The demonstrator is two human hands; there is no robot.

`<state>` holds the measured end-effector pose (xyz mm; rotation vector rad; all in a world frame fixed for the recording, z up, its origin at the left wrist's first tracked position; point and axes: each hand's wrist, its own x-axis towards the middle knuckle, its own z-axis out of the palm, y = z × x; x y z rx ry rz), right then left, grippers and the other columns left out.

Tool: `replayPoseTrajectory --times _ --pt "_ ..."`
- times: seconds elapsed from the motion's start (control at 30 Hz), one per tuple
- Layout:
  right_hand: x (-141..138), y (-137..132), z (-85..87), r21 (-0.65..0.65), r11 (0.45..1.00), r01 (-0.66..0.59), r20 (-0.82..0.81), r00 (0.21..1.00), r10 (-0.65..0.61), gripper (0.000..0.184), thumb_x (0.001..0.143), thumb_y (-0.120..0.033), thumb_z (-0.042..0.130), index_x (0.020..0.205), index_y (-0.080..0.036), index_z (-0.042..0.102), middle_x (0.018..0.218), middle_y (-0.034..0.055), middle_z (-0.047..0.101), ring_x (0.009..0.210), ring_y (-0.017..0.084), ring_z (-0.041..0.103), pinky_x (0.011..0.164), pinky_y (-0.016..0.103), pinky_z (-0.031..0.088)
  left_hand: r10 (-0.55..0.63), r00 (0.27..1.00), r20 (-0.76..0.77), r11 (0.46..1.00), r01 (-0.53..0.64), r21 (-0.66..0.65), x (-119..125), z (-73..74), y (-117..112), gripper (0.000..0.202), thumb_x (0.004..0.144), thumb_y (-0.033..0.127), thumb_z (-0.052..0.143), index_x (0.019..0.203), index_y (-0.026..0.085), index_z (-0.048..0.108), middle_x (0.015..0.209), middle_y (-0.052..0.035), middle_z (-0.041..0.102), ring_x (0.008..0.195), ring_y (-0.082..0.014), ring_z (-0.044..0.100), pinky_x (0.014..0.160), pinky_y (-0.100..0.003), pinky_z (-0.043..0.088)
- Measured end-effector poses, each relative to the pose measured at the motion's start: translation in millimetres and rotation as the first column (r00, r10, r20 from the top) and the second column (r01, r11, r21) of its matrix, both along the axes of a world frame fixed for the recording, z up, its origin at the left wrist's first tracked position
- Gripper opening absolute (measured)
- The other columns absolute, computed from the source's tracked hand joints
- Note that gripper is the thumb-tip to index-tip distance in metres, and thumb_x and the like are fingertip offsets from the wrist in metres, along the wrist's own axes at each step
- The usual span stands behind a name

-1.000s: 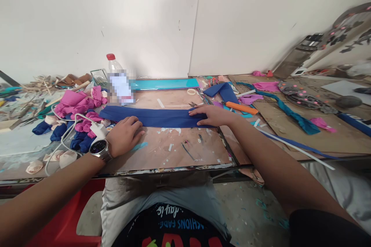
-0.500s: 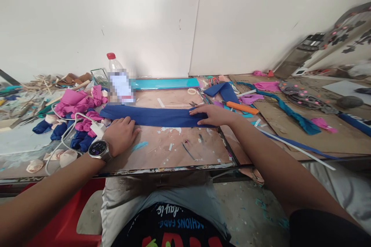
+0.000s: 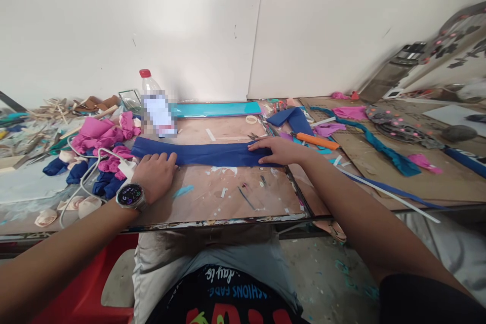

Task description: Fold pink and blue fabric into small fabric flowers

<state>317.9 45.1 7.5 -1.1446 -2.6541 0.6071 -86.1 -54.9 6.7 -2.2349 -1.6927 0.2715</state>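
Observation:
A long strip of dark blue crepe paper [image 3: 212, 154] lies crosswise on the table in front of me. My left hand [image 3: 154, 177], with a watch at its wrist, has its fingers bent together over the strip's near edge towards the left end; its thumb is mostly hidden. On the right end of the strip rests my right hand [image 3: 279, 151], fingers stretched out and slightly apart. The tips of a pair of scissors [image 3: 253, 136] show just beyond that hand, and its orange-handled tool [image 3: 318, 140] neighbour lies to the right.
Pink and blue crumpled paper pieces [image 3: 98, 134] and a white cable [image 3: 85, 182] crowd the left. A phone [image 3: 159, 114] leans against a red-capped bottle [image 3: 145, 74]. Behind lies a turquoise strip [image 3: 220, 109]; cardboard [image 3: 379, 172] and a twisted teal strip [image 3: 395, 154] are at right.
My left hand has shifted slightly and its thumb has drawn in from the side. The left end of the blue strip now lies flatter. My right hand stays in place.

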Motion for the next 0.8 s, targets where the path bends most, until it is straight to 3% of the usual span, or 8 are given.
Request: replayPoseTrajectory --times 0.07,0.17,0.37,0.6,0.8 --pt "0 0 0.2 0.002 1.000 -0.002 0.000 1.000 0.002 0.050 0.082 -0.036 0.077 0.131 -0.031 0.072 0.140 0.0029 0.068 0.133 0.032 0.060 0.119 0.052 0.043 -0.018 1.000 -0.023 1.000 0.018 0.004 -1 1.8 0 0.035 0.104 0.023 0.031 0.118 0.013 0.061 0.101 -0.0155 0.069 0.097 -0.0344 0.066 0.085 -0.045 0.044" --pt "0 0 0.6 0.004 1.000 -0.004 0.001 1.000 0.004 0.050 0.082 -0.036 0.077 0.131 -0.030 0.072 0.140 0.0029 0.069 0.133 0.032 0.060 0.119 0.052 0.043 -0.048 0.998 -0.050 0.999 0.048 0.001 -4 3.7 1 0.032 0.100 0.015 0.035 0.106 0.013 0.066 0.106 -0.0171 0.068 0.100 -0.0340 0.064 0.086 -0.044 0.044" --pt "-1 -2 2.3 -0.007 1.000 0.006 0.026 1.000 -0.006 0.051 0.082 -0.037 0.076 0.132 -0.028 0.072 0.141 0.0043 0.067 0.135 0.032 0.059 0.120 0.051 0.042 -0.084 0.996 -0.037 0.996 0.084 0.000 -3 7.3 1 0.028 0.098 0.018 0.039 0.097 0.012 0.067 0.102 -0.0183 0.069 0.098 -0.0349 0.065 0.086 -0.045 0.043" --pt "-1 -1 2.9 -0.010 1.000 0.008 0.025 1.000 -0.008 0.051 0.082 -0.038 0.076 0.132 -0.029 0.072 0.142 0.0041 0.067 0.135 0.032 0.059 0.120 0.051 0.042 -0.081 0.995 -0.060 0.997 0.081 0.006 -4 8.0 -6 0.031 0.099 0.017 0.035 0.108 0.012 0.065 0.095 -0.0160 0.073 0.089 -0.0350 0.070 0.094 -0.051 0.041" --pt "-3 -3 2.3 0.011 0.999 -0.043 -0.002 0.999 0.043 0.048 0.082 -0.036 0.076 0.129 -0.027 0.073 0.139 0.0052 0.069 0.140 0.033 0.054 0.121 0.053 0.040 -0.114 0.992 -0.056 0.993 0.113 -0.023 -5 8.3 -9 0.032 0.097 0.016 0.038 0.098 0.008 0.070 0.097 -0.0209 0.071 0.091 -0.0352 0.070 0.102 -0.054 0.040"
